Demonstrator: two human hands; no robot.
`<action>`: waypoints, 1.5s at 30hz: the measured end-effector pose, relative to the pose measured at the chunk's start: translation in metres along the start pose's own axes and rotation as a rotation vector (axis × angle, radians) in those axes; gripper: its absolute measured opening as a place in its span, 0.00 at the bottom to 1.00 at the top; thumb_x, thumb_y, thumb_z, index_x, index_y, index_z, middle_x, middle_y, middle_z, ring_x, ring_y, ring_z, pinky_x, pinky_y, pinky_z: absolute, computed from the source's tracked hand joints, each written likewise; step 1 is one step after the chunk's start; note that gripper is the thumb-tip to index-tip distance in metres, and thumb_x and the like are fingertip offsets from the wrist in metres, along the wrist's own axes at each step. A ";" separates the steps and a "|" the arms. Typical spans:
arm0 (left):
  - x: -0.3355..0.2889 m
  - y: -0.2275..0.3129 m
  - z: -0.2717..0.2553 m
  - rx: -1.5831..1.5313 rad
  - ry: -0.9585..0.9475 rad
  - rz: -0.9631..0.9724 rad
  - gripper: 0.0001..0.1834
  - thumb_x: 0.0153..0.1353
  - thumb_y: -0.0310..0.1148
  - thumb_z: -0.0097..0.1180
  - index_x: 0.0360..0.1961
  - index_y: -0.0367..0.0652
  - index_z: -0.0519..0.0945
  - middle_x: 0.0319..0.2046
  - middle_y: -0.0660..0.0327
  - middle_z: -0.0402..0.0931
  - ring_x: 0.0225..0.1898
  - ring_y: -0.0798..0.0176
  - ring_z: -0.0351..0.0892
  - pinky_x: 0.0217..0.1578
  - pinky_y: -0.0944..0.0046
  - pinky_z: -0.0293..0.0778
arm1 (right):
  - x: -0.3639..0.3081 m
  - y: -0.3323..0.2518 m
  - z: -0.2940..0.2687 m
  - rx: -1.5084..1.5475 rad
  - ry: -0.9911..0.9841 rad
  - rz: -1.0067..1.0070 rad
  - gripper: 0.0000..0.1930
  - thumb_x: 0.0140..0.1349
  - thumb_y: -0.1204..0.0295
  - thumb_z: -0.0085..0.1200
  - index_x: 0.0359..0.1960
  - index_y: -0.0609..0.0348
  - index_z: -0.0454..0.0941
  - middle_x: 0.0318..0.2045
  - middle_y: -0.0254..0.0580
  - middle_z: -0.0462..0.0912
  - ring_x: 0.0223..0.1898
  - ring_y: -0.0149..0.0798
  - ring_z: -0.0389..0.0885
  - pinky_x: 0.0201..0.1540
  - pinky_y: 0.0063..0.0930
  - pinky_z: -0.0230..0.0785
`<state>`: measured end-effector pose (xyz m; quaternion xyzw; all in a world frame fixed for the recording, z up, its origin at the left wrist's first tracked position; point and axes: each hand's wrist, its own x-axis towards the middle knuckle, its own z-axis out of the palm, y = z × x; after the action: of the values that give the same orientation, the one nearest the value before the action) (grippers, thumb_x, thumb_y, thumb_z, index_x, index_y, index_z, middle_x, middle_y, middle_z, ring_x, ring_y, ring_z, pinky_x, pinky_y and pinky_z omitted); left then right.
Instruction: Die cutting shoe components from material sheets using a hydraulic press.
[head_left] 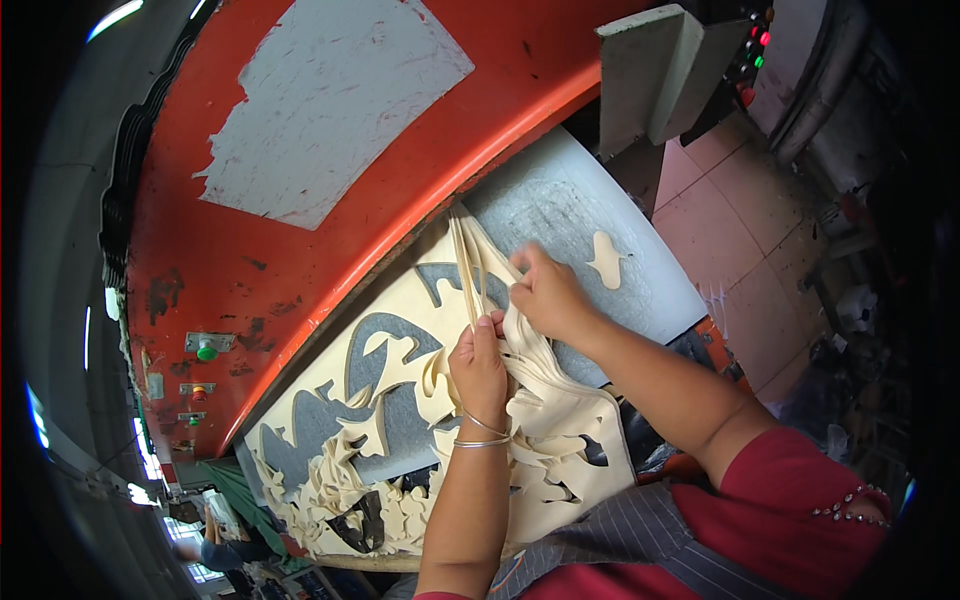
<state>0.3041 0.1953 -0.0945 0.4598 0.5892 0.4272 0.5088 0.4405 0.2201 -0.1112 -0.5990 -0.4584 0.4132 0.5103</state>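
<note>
Layered cream sheet material [575, 400], full of cut-out holes, is bunched up in front of me. My left hand [481, 365] is closed around its narrow strips, thumb pointing up. Just to the right, my right hand [550, 292] is curled with its fingertips against the sheet's upper strip; slight blur softens those fingers. The strips run up from my hands to the edge of the red machine. A small cream cut piece [606, 260] lies apart on the grey cutting board [640, 305], to the right of my right hand.
A large red machine beam [400, 190] crosses above the board, with buttons [206, 352] at its left. Cream offcuts [400, 515] pile along the near edge. A grey metal bracket [650, 80] stands at the upper right. Another person [225, 545] is far left.
</note>
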 end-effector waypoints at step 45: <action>-0.005 0.006 0.002 -0.042 -0.060 -0.007 0.21 0.69 0.38 0.40 0.42 0.28 0.78 0.34 0.58 0.78 0.34 0.70 0.74 0.37 0.71 0.70 | 0.011 -0.017 0.008 0.508 -0.394 0.325 0.09 0.57 0.73 0.58 0.32 0.70 0.79 0.23 0.40 0.80 0.24 0.29 0.77 0.28 0.21 0.70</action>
<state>0.3074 0.1916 -0.0883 0.4596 0.5664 0.4235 0.5372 0.4330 0.2339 -0.0959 -0.4271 -0.3293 0.6971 0.4724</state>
